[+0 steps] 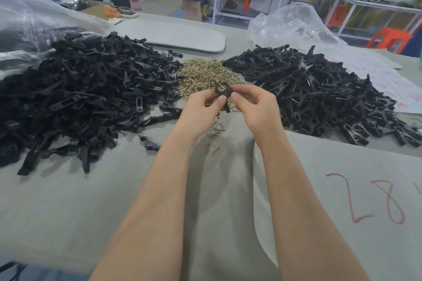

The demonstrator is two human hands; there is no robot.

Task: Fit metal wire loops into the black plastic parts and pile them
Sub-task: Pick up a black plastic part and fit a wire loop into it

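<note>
Both of my hands hold one black plastic part (222, 91) over the table's middle, just in front of a heap of brass-coloured wire loops (202, 74). My left hand (203, 109) pinches its lower end with thumb and fingers. My right hand (253, 105) pinches its right side with thumb and forefinger. A big pile of plain black parts (86, 89) lies on the left. On the right lies a pile of black parts with wire loops in them (319, 89). A few loose wire loops (214, 134) lie below my hands.
The table is covered in grey cloth (91, 201) with red writing at the right. Clear plastic bags (290, 23) sit behind both piles. A stray black part (149, 142) lies near my left forearm. People stand beyond the table's far edge, by shelves and an orange stool (388, 39).
</note>
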